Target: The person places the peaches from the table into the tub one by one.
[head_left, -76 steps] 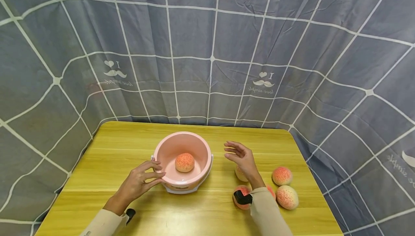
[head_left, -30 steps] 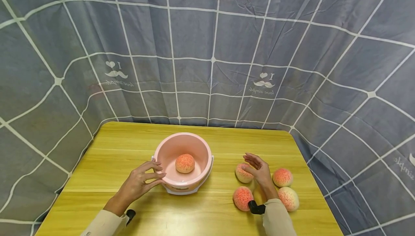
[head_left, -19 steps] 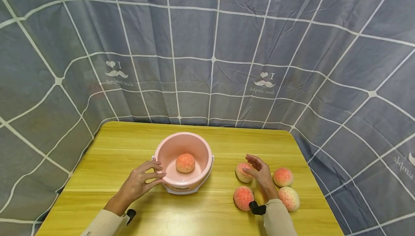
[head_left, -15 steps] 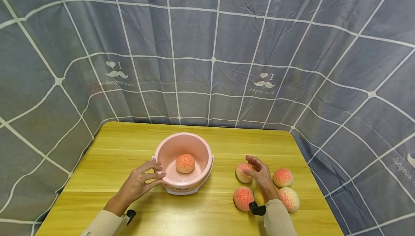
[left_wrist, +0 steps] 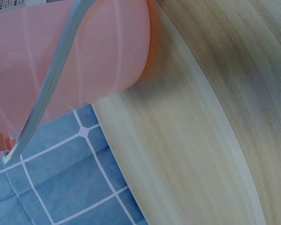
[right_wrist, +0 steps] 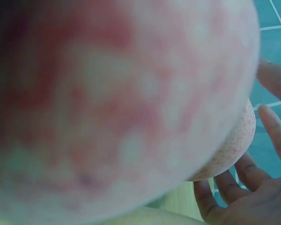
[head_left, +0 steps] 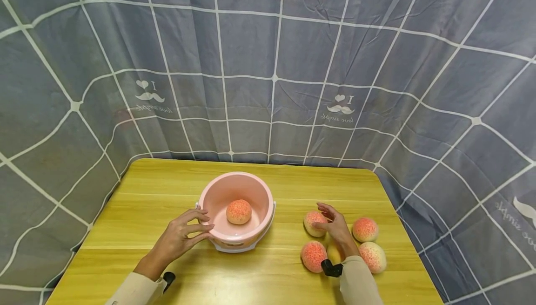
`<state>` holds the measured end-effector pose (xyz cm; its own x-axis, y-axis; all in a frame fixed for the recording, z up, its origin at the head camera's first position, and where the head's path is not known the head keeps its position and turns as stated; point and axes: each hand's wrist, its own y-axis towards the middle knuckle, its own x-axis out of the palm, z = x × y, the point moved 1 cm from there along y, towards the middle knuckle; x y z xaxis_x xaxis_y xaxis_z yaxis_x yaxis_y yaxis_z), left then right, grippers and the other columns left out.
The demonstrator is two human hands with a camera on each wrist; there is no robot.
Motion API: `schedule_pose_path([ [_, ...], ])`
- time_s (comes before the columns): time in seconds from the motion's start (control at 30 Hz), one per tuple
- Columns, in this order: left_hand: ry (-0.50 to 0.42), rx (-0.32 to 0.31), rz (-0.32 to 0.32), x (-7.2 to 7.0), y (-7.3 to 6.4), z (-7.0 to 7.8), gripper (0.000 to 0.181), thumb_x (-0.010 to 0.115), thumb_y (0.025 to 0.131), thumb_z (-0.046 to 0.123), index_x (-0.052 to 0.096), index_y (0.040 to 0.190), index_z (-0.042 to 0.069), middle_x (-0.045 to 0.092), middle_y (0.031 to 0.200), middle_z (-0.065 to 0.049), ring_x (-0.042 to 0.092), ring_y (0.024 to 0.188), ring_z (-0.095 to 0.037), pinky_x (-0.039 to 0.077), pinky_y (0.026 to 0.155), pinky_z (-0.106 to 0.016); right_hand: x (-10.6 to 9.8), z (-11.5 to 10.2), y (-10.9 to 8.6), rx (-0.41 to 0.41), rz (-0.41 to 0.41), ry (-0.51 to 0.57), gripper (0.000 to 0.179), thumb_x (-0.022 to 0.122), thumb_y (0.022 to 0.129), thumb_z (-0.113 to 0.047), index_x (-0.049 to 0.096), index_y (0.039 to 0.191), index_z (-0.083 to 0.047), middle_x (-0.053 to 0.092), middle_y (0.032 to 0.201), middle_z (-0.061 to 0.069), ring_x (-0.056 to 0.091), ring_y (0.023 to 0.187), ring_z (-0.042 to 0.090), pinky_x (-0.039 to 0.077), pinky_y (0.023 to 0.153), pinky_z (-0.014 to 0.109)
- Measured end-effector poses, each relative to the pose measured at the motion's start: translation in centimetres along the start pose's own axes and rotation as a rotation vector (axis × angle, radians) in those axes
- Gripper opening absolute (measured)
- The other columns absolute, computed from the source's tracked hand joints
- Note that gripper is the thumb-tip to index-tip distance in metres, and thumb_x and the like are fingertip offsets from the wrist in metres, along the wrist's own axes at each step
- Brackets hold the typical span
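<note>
My left hand [head_left: 177,236] holds the left rim of a pink bucket [head_left: 215,198] in the head view, thumb outside and fingertips at the edge. One orange-speckled peach [head_left: 238,212] lies inside it. My right hand [head_left: 337,229] is curved round the right side of a red-and-cream peach [head_left: 313,224] on the table; its thumb overlaps the near side and the fingers reach over the far side. The right wrist view shows the spread fingers [right_wrist: 250,171] close around that peach [right_wrist: 234,150], partly covered by a blurred nearer peach [right_wrist: 122,108].
Another red peach [head_left: 313,256] sits just below my right hand. Two more, a red one [head_left: 365,229] and a paler one [head_left: 372,257], lie to its right. Under the wrist a yellowish round thing [head_left: 333,252] is mostly hidden. A grey checked curtain [head_left: 251,95] surrounds the wooden table [head_left: 159,188].
My right hand has moved from beside the bucket rightward and down to the upper-left peach, then lowered slightly around it. The left hand and the bucket stay in place.
</note>
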<state>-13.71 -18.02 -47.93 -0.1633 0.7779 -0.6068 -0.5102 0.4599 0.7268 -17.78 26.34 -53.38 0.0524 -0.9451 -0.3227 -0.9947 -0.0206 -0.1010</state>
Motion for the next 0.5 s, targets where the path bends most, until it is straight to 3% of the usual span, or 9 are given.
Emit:
schedule_pose_path([
  [0.13,-0.003,0.017,0.010,0.0,0.1,0.0,0.038,0.058,0.092,0.041,0.079,0.087,0.009,0.065,0.096,-0.009,0.062,0.098,-0.036,0.039,0.110,-0.022,0.1,-1.4,-0.6,0.018,-0.031,0.008,0.061,0.072,0.083,0.004,0.046,0.138,0.007,0.042,0.139,0.032,0.039,0.127,0.045,0.034,0.108,0.061],
  [0.23,0.000,0.031,0.027,0.0,0.2,0.0,0.038,0.058,0.092,0.041,0.079,0.087,0.010,0.065,0.096,-0.009,0.063,0.097,-0.035,0.040,0.110,-0.022,0.2,-1.4,-0.5,0.039,-0.039,0.005,0.062,0.072,0.081,0.005,0.047,0.137,0.006,0.042,0.140,0.031,0.038,0.128,0.045,0.037,0.107,0.060],
  [0.37,0.004,0.044,0.045,0.0,0.3,0.1,0.035,0.060,0.091,0.039,0.079,0.087,0.010,0.065,0.096,-0.007,0.063,0.096,-0.035,0.041,0.109,-0.023,0.4,0.3,0.4,0.056,-0.035,-0.032,0.067,0.075,0.078,0.005,0.048,0.138,0.003,0.044,0.140,0.028,0.043,0.126,0.043,0.045,0.102,0.053],
  [0.5,0.005,0.054,0.053,0.1,0.3,0.1,0.034,0.060,0.091,0.038,0.079,0.087,0.010,0.065,0.097,-0.006,0.063,0.095,-0.035,0.041,0.109,-0.023,0.5,0.6,0.5,0.058,-0.054,-0.064,0.069,0.075,0.075,0.009,0.047,0.138,0.004,0.047,0.136,0.027,0.051,0.117,0.040,0.052,0.093,0.043],
])
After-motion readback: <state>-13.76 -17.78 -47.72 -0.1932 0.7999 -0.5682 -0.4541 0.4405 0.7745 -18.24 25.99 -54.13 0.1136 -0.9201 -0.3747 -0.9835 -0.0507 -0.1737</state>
